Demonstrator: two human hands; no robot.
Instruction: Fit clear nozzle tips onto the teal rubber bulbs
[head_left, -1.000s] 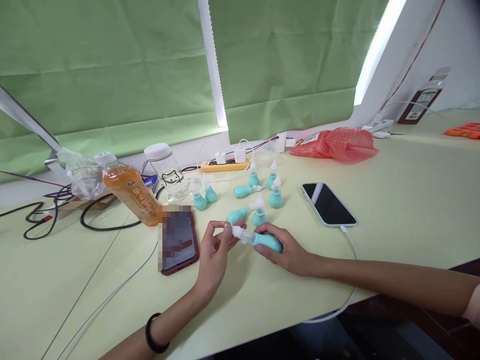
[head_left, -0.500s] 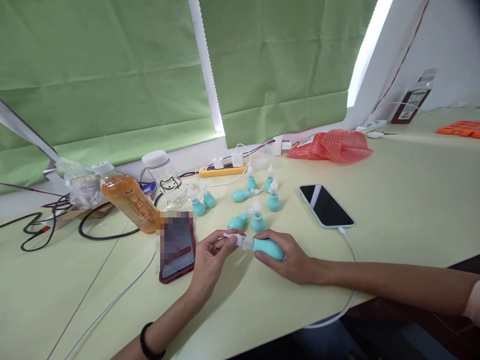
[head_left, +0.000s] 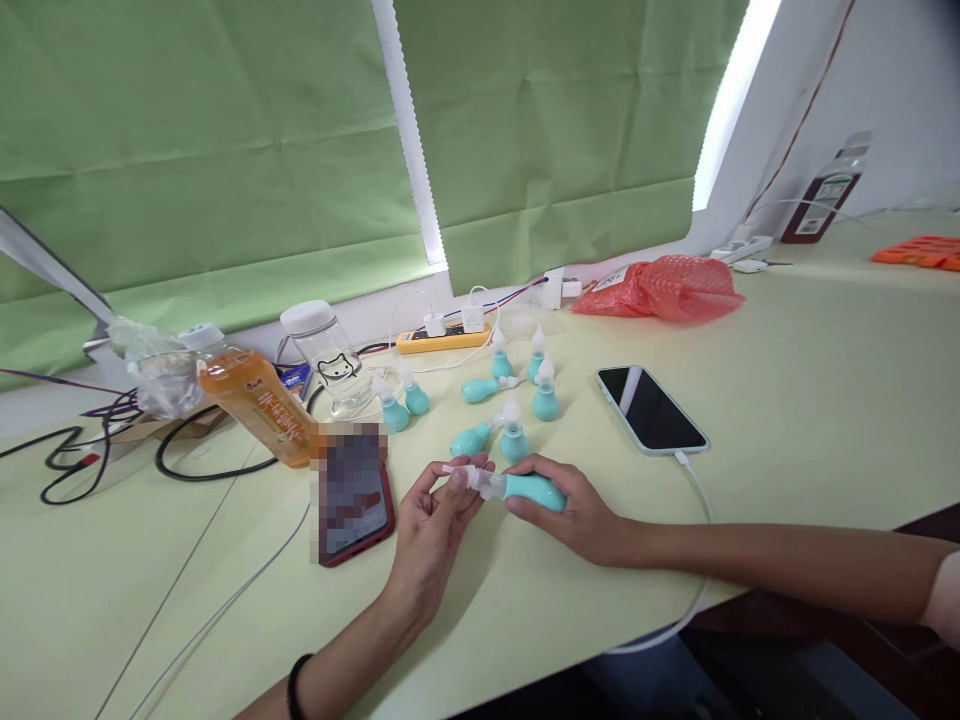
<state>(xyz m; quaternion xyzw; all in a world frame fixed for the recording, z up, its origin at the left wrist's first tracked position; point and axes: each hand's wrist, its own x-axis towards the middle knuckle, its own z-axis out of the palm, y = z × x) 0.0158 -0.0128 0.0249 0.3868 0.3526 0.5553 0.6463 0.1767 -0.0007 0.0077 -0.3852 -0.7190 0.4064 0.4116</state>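
A teal bulb nasal aspirator lies sideways between my hands, its clear and white nozzle pointing left. My right hand is closed round the teal bulb. With thumb and fingers, my left hand pinches the white nozzle tip. Just beyond, an upright aspirator stands beside one lying on its side. Several more teal aspirators, such as this one, are on the table behind them, most upright. Part of the nozzle is covered by my left thumb.
Left of my left hand lies a red-cased phone, with an orange drink bottle and a clear jar behind. A charging phone lies to the right. Farther back are a yellow power strip and red bubble wrap.
My left hand has shifted slightly right, its fingers spreading more beneath the nozzle. My right hand keeps its hold on the bulb. The view has shifted a little.
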